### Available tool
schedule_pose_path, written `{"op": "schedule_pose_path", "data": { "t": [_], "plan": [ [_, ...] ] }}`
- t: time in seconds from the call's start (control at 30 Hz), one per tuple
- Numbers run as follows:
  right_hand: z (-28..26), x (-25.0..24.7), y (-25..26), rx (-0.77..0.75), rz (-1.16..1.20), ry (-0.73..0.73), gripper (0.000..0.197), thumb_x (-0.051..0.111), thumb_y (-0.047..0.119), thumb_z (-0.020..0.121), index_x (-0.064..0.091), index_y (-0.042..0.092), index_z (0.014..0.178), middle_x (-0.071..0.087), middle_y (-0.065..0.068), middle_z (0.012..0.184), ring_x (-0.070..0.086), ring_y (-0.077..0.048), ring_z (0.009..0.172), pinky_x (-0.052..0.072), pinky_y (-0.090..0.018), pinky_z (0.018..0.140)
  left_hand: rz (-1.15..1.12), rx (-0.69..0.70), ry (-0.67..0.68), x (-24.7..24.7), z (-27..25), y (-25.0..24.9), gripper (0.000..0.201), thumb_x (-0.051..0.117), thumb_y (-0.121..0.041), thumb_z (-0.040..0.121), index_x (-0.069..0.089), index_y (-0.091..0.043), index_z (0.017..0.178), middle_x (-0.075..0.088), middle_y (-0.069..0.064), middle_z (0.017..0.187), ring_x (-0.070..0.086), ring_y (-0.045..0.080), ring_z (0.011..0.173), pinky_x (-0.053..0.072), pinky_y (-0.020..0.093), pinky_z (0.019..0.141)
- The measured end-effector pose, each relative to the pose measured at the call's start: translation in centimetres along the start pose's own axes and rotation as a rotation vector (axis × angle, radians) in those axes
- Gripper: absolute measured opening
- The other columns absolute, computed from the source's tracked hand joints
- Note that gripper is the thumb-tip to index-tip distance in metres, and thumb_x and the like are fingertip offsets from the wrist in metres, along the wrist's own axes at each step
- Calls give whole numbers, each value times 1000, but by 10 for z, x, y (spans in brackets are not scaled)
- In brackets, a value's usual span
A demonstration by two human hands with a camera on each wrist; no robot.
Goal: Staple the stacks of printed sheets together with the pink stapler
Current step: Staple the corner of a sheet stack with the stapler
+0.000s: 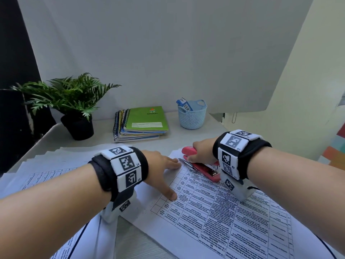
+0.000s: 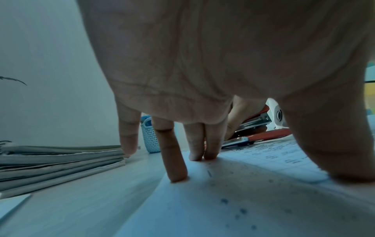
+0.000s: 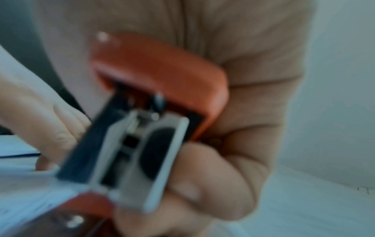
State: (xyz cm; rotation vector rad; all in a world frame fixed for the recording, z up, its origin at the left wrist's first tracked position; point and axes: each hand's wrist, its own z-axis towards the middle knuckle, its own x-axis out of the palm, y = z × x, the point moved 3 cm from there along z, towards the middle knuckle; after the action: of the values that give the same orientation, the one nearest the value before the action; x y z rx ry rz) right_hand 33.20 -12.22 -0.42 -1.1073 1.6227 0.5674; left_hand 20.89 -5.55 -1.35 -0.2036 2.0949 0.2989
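Note:
A stack of printed sheets [image 1: 233,217] with tables of text lies on the desk in front of me. My left hand [image 1: 164,171] rests flat on its top left part, with straight fingertips [image 2: 194,154] pressing the paper. My right hand [image 1: 201,150] grips the pink stapler [image 1: 197,161] at the stack's far corner; the stapler's mouth gapes, its metal magazine [image 3: 142,152] showing, and the paper edge lies inside it. The right wrist view is blurred. More sheets [image 1: 46,174] are fanned out on the left.
At the back of the desk stand a potted fern [image 1: 74,109], a pile of spiral notebooks [image 1: 141,124] and a small blue basket [image 1: 192,114] holding a blue box. A white backdrop [image 1: 168,53] rises behind the desk.

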Motion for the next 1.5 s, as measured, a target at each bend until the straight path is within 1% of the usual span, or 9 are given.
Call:
{"op": "schedule_pose_path", "data": {
  "t": [0.1, 0.2, 0.3, 0.57, 0.67, 0.93, 1.13, 1.37, 1.5],
  "plan": [
    [1, 3, 2, 4, 19, -29, 51, 38, 45, 97, 38, 9, 133, 55, -10, 124, 54, -26, 112, 38, -31, 82, -11, -15, -27, -1, -4, -3, 94, 55, -73, 73, 15, -36, 150, 13, -18, 156, 31, 16, 137, 27, 39, 111],
    [0, 7, 4, 16, 39, -47, 50, 39, 42, 97, 35, 8, 133, 54, -12, 126, 52, -29, 115, 39, -34, 90, -72, -65, -99, 2, -18, 1, 72, 60, -63, 78, 37, -35, 140, 39, -9, 145, 46, 15, 123, 41, 38, 102],
    [-8, 10, 6, 13, 53, -63, 48, 39, 40, 97, 35, 8, 133, 53, -13, 127, 51, -29, 116, 40, -34, 91, -91, -99, -120, 15, -39, 11, 58, 59, -58, 81, 45, -38, 133, 45, -13, 137, 48, 14, 120, 43, 35, 100],
    [-41, 18, 33, -120, 40, -67, 47, 39, 40, 97, 34, 10, 132, 53, -12, 126, 52, -28, 113, 36, -29, 80, -92, -65, -68, 34, -59, 8, 67, 55, -51, 88, 27, -36, 147, 21, -16, 155, 28, 13, 140, 26, 39, 115],
    [-43, 16, 46, -122, 43, -61, 48, 38, 40, 97, 33, 9, 134, 51, -12, 129, 50, -28, 117, 39, -32, 87, -98, -58, -53, 31, -60, 8, 67, 55, -50, 88, 27, -36, 147, 20, -19, 155, 27, 11, 140, 25, 38, 115],
    [-40, 11, 59, -75, -4, -48, 53, 36, 43, 98, 29, 9, 138, 47, -13, 133, 46, -29, 122, 38, -38, 96, -120, -51, -34, 31, -59, 10, 67, 57, -50, 87, 28, -38, 145, 20, -22, 153, 27, 9, 139, 23, 35, 116],
    [-41, 6, 64, -122, -59, -98, 48, 34, 40, 99, 36, 8, 134, 51, -11, 129, 49, -28, 118, 39, -34, 90, -101, -69, -11, 30, -61, 9, 67, 55, -52, 87, 25, -39, 146, 19, -24, 153, 31, 11, 137, 25, 34, 114],
    [-34, 5, 59, -120, -66, -71, 56, 36, 48, 96, 36, 9, 136, 49, -11, 133, 48, -29, 120, 38, -36, 94, -84, -92, -4, 27, -63, 8, 68, 55, -56, 86, 26, -42, 145, 26, -20, 152, 36, 13, 134, 31, 37, 111],
    [-31, 6, 55, -152, -60, -53, 56, 35, 50, 96, 37, 9, 135, 52, -10, 129, 51, -27, 116, 37, -32, 85, -58, -112, -12, 24, -65, 5, 66, 54, -56, 87, 26, -42, 145, 32, -14, 150, 38, 16, 132, 33, 34, 107]
  ]
}}
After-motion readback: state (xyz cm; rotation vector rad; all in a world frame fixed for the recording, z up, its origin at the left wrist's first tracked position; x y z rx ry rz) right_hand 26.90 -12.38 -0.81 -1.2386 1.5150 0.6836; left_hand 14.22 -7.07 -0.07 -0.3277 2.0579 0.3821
